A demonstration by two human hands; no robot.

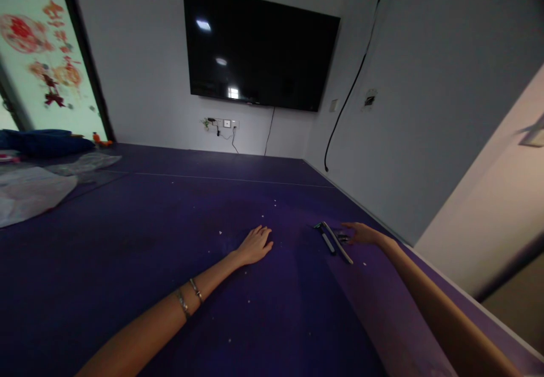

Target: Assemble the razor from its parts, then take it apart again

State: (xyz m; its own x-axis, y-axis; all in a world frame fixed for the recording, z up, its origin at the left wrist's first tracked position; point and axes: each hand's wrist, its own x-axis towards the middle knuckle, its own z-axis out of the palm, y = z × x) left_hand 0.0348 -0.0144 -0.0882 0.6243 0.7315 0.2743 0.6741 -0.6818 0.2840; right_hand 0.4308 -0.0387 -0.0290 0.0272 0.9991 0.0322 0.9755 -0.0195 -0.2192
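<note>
Lying near the right hand (362,233) are two slim tools (339,244).

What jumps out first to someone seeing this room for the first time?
Probably the big black television on the far wall, above a broad purple surface. Next, the bright panel with red decorations at the far left. Nearer, a braceleted arm's left hand rests palm-down mid-surface, while the right hand reaches beside some slim objects.
</note>
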